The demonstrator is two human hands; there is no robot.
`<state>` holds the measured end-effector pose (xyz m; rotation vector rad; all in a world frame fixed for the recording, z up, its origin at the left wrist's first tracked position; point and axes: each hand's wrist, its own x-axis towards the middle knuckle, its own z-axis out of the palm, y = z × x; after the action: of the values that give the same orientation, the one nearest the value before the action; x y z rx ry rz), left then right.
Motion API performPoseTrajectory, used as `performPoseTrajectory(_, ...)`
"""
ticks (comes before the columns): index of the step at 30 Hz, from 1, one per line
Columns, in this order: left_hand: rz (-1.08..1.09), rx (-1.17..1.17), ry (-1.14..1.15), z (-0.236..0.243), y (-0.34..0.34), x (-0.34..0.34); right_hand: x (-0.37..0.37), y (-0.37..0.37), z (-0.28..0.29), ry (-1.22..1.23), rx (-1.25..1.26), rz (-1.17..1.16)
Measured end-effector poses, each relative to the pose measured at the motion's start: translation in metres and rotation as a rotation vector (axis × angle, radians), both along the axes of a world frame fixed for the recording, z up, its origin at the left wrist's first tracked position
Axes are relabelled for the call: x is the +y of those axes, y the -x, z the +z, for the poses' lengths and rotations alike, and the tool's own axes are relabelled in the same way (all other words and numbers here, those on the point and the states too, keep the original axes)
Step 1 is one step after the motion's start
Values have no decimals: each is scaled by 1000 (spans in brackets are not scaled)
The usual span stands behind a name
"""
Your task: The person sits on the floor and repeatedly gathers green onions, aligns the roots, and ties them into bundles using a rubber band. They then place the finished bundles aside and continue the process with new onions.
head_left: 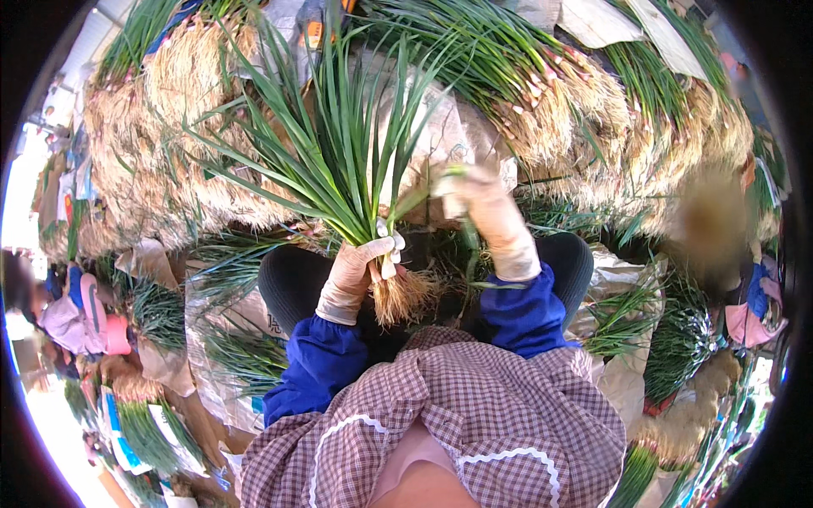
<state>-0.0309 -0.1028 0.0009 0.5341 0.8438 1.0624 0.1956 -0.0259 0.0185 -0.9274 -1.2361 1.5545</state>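
A bunch of green garlic (339, 182) stands upright in my left hand (354, 275), which is closed round the stems just above the pale roots (400, 296). Its long flat leaves fan out away from me. Just right of the bunch, my gloved right hand (484, 207) is blurred by motion. A limp garlic leaf (413, 201) runs from beside the stems to its fingers, which look closed on it. Both hands wear pale, soiled gloves, with blue sleeves at the wrists.
Ahead lies a long heap of green garlic (542, 127) with thick matted roots (169, 169). Loose leaves (241, 356) lie on sacking by my left knee, with more leaves (622, 317) by my right. Other people (80, 313) sit at the left and right edges.
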Motion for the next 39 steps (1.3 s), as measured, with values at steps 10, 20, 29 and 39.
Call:
performPoseTrajectory(10, 117, 339, 30, -9, -36, 9, -29, 40, -27, -193, -468, -429)
performPoseTrajectory(20, -74, -229, -87, 13, -10, 2, 52, -77, -48, -556, -1686, -278)
performPoseTrajectory(29, -4, -34, -15, -4, -34, 33, 33, -41, 12, -821, -1527, -584)
performPoseTrajectory(39, -192, 56, -33, -6, -37, 17, -49, -4, 19, -415, -673, -338)
